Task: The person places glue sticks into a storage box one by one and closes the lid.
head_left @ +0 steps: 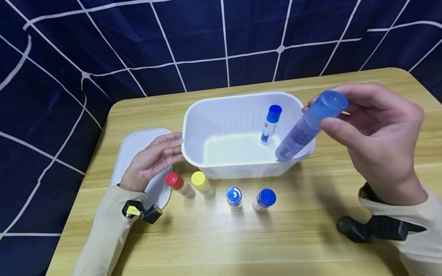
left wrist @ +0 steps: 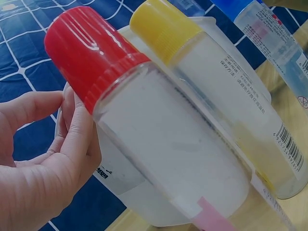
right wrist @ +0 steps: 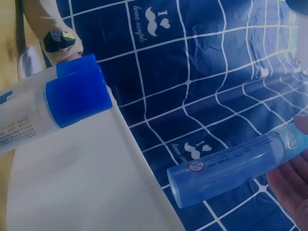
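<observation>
My right hand (head_left: 383, 126) pinches a translucent blue glue stick (head_left: 307, 124) between thumb and fingers near its upper end. The stick is tilted, its lower end over the right front rim of a white plastic bin (head_left: 238, 170). My left hand (head_left: 155, 159) grips the bin's left rim, thumb on the near side. Inside the bin, toward the right, stands a blue-capped glue stick (head_left: 271, 124). In front of the bin stand a red-capped glue stick (head_left: 179, 184), a yellow-capped one (head_left: 203, 184) and two blue-capped ones, the left (head_left: 234, 197) and the right (head_left: 264, 199).
A white lid (head_left: 132, 149) lies on the wooden table (head_left: 214, 237) at the left, partly under my left hand and forearm. Dark blue cloth (head_left: 200, 34) with white lines hangs behind the table and at its left side.
</observation>
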Tool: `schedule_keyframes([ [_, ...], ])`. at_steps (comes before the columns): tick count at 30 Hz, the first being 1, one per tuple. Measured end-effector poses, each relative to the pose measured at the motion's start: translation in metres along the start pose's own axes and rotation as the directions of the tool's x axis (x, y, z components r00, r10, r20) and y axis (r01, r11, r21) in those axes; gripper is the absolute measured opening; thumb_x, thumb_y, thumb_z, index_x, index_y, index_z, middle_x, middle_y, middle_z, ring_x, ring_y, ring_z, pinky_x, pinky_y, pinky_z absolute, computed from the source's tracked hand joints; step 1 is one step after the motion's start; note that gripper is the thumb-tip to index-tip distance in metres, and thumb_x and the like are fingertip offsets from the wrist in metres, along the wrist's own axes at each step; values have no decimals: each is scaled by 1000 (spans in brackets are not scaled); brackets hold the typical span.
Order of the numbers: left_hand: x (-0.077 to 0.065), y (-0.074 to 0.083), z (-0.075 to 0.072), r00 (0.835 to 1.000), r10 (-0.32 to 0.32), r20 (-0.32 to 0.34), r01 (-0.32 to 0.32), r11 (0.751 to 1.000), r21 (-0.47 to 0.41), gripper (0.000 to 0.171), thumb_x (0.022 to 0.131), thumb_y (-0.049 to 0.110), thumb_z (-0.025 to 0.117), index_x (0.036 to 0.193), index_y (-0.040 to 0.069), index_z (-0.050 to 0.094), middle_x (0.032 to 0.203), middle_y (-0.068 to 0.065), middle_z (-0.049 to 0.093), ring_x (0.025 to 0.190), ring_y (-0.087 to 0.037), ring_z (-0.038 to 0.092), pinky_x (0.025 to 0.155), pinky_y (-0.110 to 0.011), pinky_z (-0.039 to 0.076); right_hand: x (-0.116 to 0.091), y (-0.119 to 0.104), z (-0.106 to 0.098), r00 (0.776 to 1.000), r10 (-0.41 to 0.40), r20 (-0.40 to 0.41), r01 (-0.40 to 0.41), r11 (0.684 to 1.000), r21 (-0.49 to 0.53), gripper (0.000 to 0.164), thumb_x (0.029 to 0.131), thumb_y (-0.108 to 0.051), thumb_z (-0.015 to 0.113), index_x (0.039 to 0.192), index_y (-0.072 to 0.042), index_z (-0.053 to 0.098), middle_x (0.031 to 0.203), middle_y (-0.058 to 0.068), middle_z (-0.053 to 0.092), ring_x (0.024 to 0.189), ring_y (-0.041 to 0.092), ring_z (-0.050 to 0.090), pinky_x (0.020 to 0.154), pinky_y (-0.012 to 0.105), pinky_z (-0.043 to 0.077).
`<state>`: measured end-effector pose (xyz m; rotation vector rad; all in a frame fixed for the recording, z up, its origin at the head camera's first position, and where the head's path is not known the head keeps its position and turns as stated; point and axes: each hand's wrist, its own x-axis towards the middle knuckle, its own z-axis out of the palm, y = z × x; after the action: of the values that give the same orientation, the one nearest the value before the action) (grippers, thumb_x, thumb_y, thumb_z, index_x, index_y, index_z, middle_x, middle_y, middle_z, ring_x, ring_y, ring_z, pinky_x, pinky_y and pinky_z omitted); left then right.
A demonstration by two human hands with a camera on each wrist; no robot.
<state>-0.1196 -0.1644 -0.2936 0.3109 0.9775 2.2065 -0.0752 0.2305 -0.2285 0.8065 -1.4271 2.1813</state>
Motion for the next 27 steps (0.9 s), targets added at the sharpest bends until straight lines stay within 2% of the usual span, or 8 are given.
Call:
schedule_keyframes([
  [6, -1, 0, -1, 1000, 2, 6, -2, 1000, -6, 20, 99, 0, 51, 113, -5, 64, 105, -15, 67, 95, -22, 68, 88, -32, 55, 3, 4, 10, 1000, 2, -7, -2, 1000, 17, 43, 65, 30, 66, 103, 34, 47, 94, 43, 57, 85, 47, 64, 78, 42, 59],
  [17, 0, -1, 0, 1000, -2, -20, 3, 1000, 20, 18, 98, -1, 51, 112, -4, 63, 104, -14, 67, 94, -21, 68, 87, -31, 56, 1, 10, 11, 999, 32, -20, -30, 997, 76, 41, 67, 28, 64, 104, 32, 48, 92, 41, 58, 84, 45, 64, 82, 45, 58],
  [27, 0, 0, 0, 1000, -4, -18, 4, 1000, 6, 19, 98, -2, 50, 112, -4, 63, 105, -15, 67, 95, -22, 68, 87, -32, 56, 6, 9, 22, 999, -5, -34, 8, 997, 78, 39, 66, 29, 66, 101, 33, 49, 90, 40, 59, 83, 43, 64, 79, 40, 59],
])
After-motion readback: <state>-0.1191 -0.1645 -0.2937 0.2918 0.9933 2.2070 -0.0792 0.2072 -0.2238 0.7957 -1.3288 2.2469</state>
